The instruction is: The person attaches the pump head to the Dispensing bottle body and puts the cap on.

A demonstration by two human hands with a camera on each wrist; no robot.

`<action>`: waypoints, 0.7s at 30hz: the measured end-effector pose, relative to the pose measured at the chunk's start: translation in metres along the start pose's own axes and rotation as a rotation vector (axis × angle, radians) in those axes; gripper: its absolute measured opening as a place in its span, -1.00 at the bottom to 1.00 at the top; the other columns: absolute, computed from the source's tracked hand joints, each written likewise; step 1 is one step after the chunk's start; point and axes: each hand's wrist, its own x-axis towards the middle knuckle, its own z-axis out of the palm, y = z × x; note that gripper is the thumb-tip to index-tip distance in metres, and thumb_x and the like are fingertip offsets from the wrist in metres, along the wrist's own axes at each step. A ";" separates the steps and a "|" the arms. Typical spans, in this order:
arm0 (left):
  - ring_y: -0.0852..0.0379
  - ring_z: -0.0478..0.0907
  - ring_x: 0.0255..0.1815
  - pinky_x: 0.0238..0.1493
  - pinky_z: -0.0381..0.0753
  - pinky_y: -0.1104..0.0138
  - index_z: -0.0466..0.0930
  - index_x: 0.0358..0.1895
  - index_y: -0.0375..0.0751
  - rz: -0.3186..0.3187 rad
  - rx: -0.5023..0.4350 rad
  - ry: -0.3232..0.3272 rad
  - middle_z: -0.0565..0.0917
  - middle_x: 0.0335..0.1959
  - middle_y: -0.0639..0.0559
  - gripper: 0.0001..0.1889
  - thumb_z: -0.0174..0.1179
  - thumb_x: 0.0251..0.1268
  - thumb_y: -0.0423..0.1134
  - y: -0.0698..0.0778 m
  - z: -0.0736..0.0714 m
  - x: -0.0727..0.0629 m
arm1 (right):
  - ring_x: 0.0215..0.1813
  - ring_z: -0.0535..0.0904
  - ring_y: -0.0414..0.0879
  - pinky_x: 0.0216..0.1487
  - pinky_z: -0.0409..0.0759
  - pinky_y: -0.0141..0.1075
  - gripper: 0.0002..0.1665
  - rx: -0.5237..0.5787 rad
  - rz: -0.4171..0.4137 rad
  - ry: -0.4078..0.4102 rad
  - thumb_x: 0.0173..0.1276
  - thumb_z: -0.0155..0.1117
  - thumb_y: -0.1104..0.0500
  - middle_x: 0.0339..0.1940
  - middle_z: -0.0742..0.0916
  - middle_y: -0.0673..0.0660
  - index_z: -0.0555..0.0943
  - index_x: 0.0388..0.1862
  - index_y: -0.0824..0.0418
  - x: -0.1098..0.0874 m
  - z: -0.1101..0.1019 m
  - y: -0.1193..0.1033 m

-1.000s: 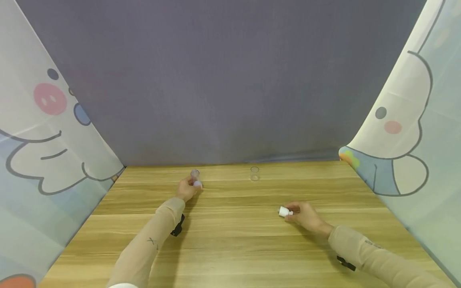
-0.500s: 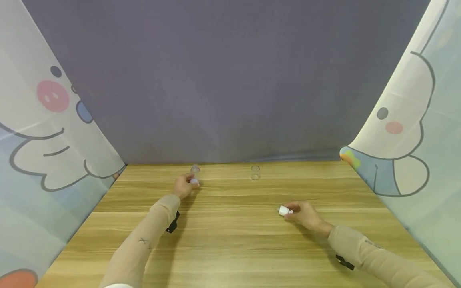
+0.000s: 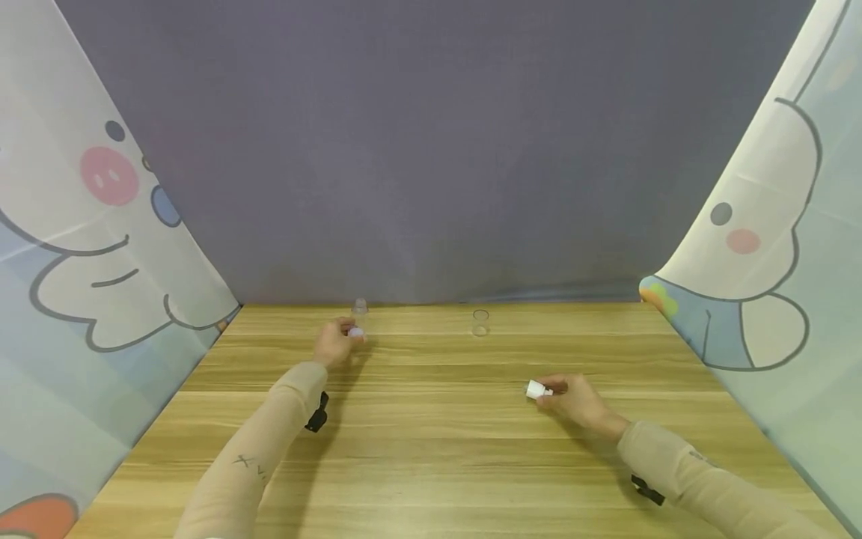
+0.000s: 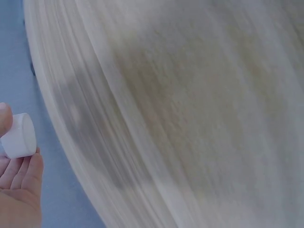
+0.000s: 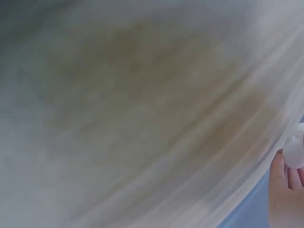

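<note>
My left hand [image 3: 333,344] pinches a small piece with a white round end [image 3: 355,332] between thumb and fingers, over the far left of the table. A clear, cup-like part [image 3: 360,306] shows just beyond the fingertips. The left wrist view shows the white end [image 4: 20,137] as a short cylinder with a flat face. On the right, my other hand [image 3: 572,400] holds a small white cylinder [image 3: 536,389] with a narrower stub, lying sideways in the fingers. Only part of this white piece [image 5: 293,152] enters the right wrist view. A clear cylindrical cup [image 3: 480,331] stands far back between the hands.
Both hands work over a wood-grain table [image 3: 417,449]. A grey cloth [image 3: 431,165] hangs behind its far edge, and cartoon-printed curtains [image 3: 754,224] close off both sides.
The left hand has moved back and a little left with its piece, whose clear part now tilts up near the table's far edge. The right hand has barely moved.
</note>
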 end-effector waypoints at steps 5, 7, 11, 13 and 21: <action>-0.24 0.43 0.13 0.12 0.47 0.04 0.30 0.23 -0.46 0.042 0.020 0.009 0.47 0.14 -0.37 -0.45 0.20 0.19 -0.30 0.000 -0.005 -0.006 | -0.02 0.58 0.19 -0.05 0.61 -0.11 -0.51 -0.033 -0.029 -0.003 0.10 0.35 0.21 -0.05 0.65 0.36 0.55 0.00 0.41 -0.001 -0.004 0.000; -0.24 0.45 0.11 0.09 0.49 0.04 0.32 0.21 -0.47 0.064 0.024 0.010 0.48 0.12 -0.38 -0.46 0.21 0.18 -0.32 0.001 -0.007 -0.009 | -0.03 0.58 0.16 -0.08 0.62 -0.17 -0.53 -0.027 -0.050 -0.010 0.10 0.35 0.22 -0.06 0.65 0.35 0.56 -0.02 0.41 0.000 -0.006 0.000; -0.23 0.50 0.05 0.03 0.54 0.07 0.36 0.18 -0.47 0.111 0.053 0.005 0.51 0.08 -0.39 -0.49 0.22 0.16 -0.34 0.003 -0.009 -0.016 | -0.05 0.58 0.12 -0.14 0.63 -0.27 -0.58 -0.007 -0.070 -0.014 0.12 0.34 0.24 -0.06 0.66 0.35 0.58 -0.04 0.41 -0.001 -0.008 -0.003; -0.22 0.51 0.03 0.00 0.56 0.08 0.38 0.17 -0.46 0.134 0.070 0.003 0.52 0.07 -0.37 -0.50 0.22 0.16 -0.33 0.002 -0.009 -0.019 | -0.05 0.58 0.11 -0.15 0.63 -0.28 -0.58 -0.012 -0.067 -0.008 0.12 0.34 0.24 -0.05 0.65 0.34 0.59 -0.03 0.39 -0.003 -0.009 -0.005; -0.18 0.53 0.02 -0.02 0.58 0.10 0.39 0.18 -0.39 0.174 0.068 -0.011 0.52 0.09 -0.31 -0.50 0.22 0.16 -0.31 0.004 -0.011 -0.029 | -0.09 0.60 0.04 -0.19 0.61 -0.34 -0.56 -0.003 -0.089 -0.007 0.12 0.35 0.23 -0.07 0.67 0.31 0.58 -0.01 0.38 -0.005 -0.015 -0.015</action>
